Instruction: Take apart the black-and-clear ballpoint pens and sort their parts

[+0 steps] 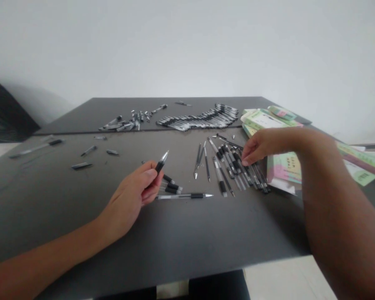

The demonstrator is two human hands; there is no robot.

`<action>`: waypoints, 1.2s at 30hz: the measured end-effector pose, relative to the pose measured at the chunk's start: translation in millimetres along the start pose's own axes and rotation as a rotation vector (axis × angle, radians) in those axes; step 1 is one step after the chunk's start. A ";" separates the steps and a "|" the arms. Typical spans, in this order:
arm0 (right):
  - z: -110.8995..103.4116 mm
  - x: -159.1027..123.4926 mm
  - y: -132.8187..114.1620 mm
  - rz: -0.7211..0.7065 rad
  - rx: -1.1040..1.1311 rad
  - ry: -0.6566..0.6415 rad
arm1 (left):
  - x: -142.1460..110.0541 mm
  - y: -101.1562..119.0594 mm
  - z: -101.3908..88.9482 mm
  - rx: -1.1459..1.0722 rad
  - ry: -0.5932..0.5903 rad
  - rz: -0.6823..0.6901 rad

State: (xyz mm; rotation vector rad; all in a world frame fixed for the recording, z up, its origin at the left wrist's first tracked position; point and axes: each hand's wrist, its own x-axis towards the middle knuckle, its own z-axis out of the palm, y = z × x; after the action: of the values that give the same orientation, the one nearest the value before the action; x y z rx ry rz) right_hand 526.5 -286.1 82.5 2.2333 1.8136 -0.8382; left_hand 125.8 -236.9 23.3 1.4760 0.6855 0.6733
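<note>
My left hand [140, 183] is closed around a pen [162, 162] with a black grip, its silver tip pointing up and to the right. Just below that hand, a clear pen [184, 196] lies sideways, tip to the right. Several clear barrels with black grips [173, 187] lie partly hidden behind my fingers. My right hand [254, 146] reaches down to a loose pile of pen barrels [231, 160] at the right, its fingertips bent together at the pile's edge. Whether they pinch a piece is hidden. Thin black refills [207, 166] lie left of the pile.
A long row of pens [203, 118] lies across the back of the dark table [187, 233]. Pen caps and parts [125, 123] are heaped at the back left, with loose caps [81, 165] nearer. Green and pink boxes [286, 166] crowd the right, beneath my forearm. A wall stands behind.
</note>
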 end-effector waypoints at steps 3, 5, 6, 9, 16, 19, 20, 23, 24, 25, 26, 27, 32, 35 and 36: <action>0.8 -3.4 -4.6 0.004 0.030 -0.084 | -0.5 -2.9 -2.3 0.018 -0.002 -0.008; 2.1 -4.4 -8.4 0.016 0.027 -0.126 | -1.6 -4.3 -3.6 0.022 -0.007 -0.008; 3.0 -4.5 -10.2 0.019 0.020 -0.132 | -2.2 -4.8 -4.0 0.022 -0.009 -0.007; 6.1 -3.7 -14.0 0.029 -0.011 -0.112 | -3.5 -4.6 -3.7 0.027 -0.012 0.008; 8.8 4.0 -11.6 0.069 -0.014 -0.137 | -3.7 -2.5 -1.9 0.038 -0.014 -0.005; 10.4 7.6 -8.4 0.037 0.002 -0.155 | -4.4 -2.5 -1.8 0.030 -0.016 0.000; 11.0 8.5 -7.9 0.033 0.007 -0.157 | -4.6 -2.4 -1.6 0.032 -0.016 0.005; 12.2 9.8 -8.9 0.022 0.002 -0.162 | -4.9 -2.0 -0.8 0.038 -0.023 0.013; 12.1 9.5 -10.0 0.020 -0.005 -0.162 | -4.9 -2.2 -0.6 0.034 -0.025 0.013; 11.8 9.0 -11.3 0.021 -0.011 -0.165 | -4.8 -2.6 -0.5 0.028 -0.029 0.015; 11.5 8.4 -12.6 0.024 -0.012 -0.169 | -4.7 -3.1 -0.4 0.019 -0.034 0.019; 11.1 7.7 -13.7 0.029 -0.010 -0.174 | -4.6 -3.9 -0.4 0.010 -0.041 0.024; 10.8 6.4 -14.4 0.012 -0.004 -0.168 | -4.2 -9.0 -1.7 0.003 -0.057 0.048; 11.3 6.0 -13.8 0.020 -0.015 -0.131 | -4.2 -13.6 -3.0 -0.016 -0.068 0.024; 11.3 5.7 -13.9 0.027 -0.020 -0.120 | -4.2 -15.3 -3.3 -0.021 -0.072 0.014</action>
State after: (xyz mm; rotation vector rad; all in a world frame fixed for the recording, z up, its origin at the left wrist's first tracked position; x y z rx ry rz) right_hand 510.4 -282.5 73.4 2.1416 1.7268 -0.9229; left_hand 120.4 -237.8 8.1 1.4798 0.6113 0.6330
